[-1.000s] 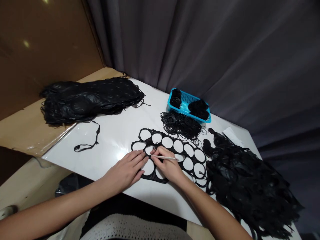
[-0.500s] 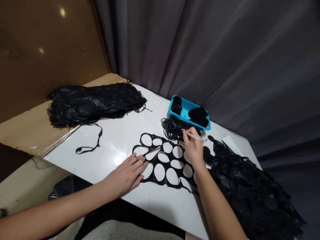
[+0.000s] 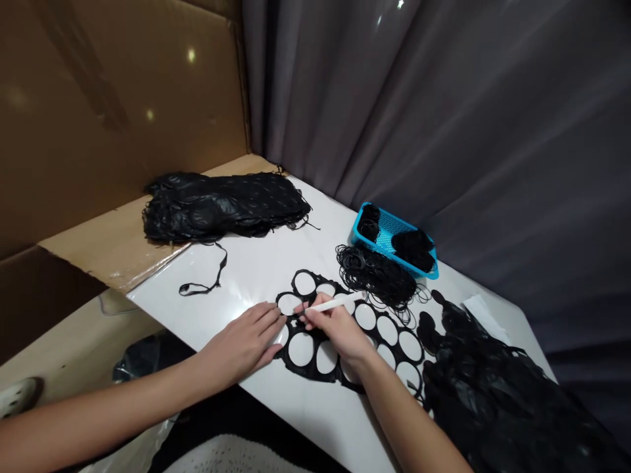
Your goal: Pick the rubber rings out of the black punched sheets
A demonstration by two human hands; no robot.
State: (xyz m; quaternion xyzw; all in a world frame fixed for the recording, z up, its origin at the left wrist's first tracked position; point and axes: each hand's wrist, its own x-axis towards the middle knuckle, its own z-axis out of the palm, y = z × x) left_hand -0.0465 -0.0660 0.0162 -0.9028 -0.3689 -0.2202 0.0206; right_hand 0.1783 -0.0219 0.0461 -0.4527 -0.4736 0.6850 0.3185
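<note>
A thin black sheet full of round holes [image 3: 340, 379] lies flat on the white tabletop. My left hand [image 3: 249, 341] rests open on its left edge, fingers stretched out and pressing down. My right hand [image 3: 340, 332] is closed around a slim white pen-like tool [image 3: 340, 301], over the sheet's left part and close to my left fingertips. The tool's working tip is hidden by my fingers. Behind the sheet lies a tangled heap of thin black rings [image 3: 377, 272].
Behind the rings stands a blue basket [image 3: 384, 242] with black bundles inside. A thick stack of black sheets [image 3: 221, 203] lies at the back left, with a loose black strip [image 3: 217, 279] in front. Another black pile [image 3: 497, 394] covers the right side, beside white paper [image 3: 486, 317].
My right hand has moved left and nearer, from the ring heap to the sheet's left part, still holding the tool. My left hand stays on the sheet. The view has shifted.
</note>
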